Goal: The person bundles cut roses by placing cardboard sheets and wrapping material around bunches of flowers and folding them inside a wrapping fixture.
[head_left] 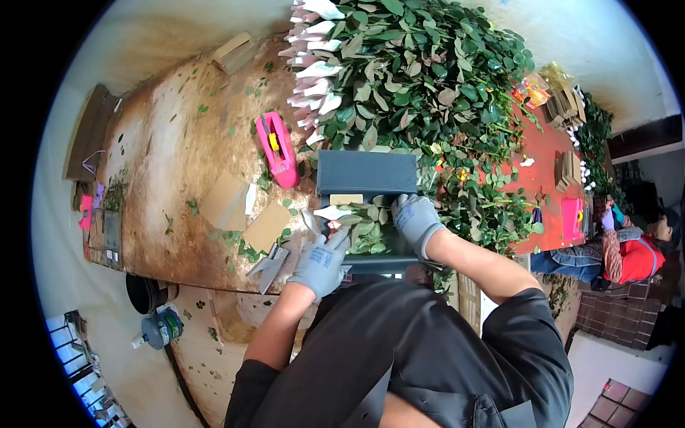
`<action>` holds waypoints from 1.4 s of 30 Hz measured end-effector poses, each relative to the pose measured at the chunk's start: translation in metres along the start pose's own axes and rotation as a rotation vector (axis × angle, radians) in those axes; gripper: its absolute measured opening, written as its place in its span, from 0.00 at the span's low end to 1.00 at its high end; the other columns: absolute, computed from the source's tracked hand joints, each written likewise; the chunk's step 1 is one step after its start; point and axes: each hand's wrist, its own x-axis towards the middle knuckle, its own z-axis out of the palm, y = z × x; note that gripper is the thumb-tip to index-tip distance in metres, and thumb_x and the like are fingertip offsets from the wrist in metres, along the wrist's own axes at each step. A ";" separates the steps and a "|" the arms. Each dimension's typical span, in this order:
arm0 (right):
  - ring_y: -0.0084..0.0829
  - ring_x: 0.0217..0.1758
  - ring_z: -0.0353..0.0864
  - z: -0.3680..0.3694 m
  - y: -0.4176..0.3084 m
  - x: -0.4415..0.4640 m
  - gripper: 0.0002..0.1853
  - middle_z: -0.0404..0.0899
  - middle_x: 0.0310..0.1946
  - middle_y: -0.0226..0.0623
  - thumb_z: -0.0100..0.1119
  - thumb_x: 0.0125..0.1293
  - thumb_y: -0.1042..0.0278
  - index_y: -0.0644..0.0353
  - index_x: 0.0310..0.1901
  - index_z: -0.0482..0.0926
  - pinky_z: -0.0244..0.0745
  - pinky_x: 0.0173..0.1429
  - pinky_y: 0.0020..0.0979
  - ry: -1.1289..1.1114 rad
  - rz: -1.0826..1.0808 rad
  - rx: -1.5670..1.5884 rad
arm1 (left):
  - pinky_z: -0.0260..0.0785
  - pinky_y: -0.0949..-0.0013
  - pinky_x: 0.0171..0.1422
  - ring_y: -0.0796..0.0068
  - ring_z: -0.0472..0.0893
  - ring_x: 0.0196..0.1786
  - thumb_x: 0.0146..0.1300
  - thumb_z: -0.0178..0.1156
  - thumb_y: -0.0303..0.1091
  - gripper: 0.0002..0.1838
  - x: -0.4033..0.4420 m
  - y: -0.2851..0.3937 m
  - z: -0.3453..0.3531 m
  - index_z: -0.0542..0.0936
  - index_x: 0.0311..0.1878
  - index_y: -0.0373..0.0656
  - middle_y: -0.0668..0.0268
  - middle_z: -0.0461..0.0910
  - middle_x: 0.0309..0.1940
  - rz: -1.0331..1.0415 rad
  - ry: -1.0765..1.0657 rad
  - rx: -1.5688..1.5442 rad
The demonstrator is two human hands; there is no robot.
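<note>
Leafy stems [371,232] with pale wrapped heads lie in a dark tray-like holder [367,173] at the table's front edge. My left hand [321,262], in a grey glove, is at the head end of these stems, its fingers partly spread near a pale wrapped head [332,213]. On the right, my gloved right hand [415,217] rests on the leafy end with its fingers bent; what they hold, if anything, is hidden. A small cardboard piece [346,200] stands at the holder's inner side. Grey flat pieces [268,268] lie left of my left hand.
A pink tape dispenser [277,150] and cardboard sheets [266,227] lie to the left. Behind the holder is a large pile of leafy stems [421,78] with wrapped heads. At the far right, another person [635,258] stands beside the red table surface [546,157].
</note>
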 end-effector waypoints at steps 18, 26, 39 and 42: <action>0.42 0.40 0.88 -0.005 -0.020 0.053 0.20 0.83 0.45 0.44 0.56 0.72 0.56 0.59 0.58 0.76 0.82 0.39 0.46 0.301 -0.280 0.439 | 0.69 0.50 0.67 0.49 0.76 0.60 0.59 0.68 0.40 0.38 0.009 0.002 -0.009 0.70 0.73 0.39 0.55 0.67 0.75 0.011 -0.083 -0.084; 0.45 0.41 0.87 0.006 -0.024 0.057 0.21 0.83 0.43 0.47 0.61 0.66 0.58 0.59 0.57 0.76 0.80 0.40 0.48 0.395 -0.288 0.496 | 0.69 0.54 0.69 0.47 0.77 0.63 0.64 0.67 0.43 0.29 0.032 -0.026 -0.035 0.79 0.64 0.36 0.48 0.78 0.61 -0.090 0.132 -0.284; 0.46 0.42 0.88 0.003 -0.022 0.060 0.16 0.85 0.40 0.49 0.59 0.65 0.68 0.61 0.54 0.76 0.81 0.41 0.47 0.377 -0.276 0.570 | 0.76 0.54 0.46 0.59 0.84 0.42 0.64 0.59 0.31 0.06 0.056 -0.070 0.000 0.81 0.42 0.46 0.62 0.83 0.34 -0.020 0.144 0.169; 0.46 0.42 0.88 0.003 -0.024 0.061 0.17 0.85 0.40 0.48 0.58 0.65 0.69 0.61 0.55 0.75 0.82 0.42 0.47 0.342 -0.257 0.541 | 0.75 0.53 0.46 0.56 0.83 0.41 0.65 0.58 0.32 0.05 0.037 -0.089 -0.002 0.81 0.42 0.46 0.60 0.82 0.34 -0.122 0.196 0.165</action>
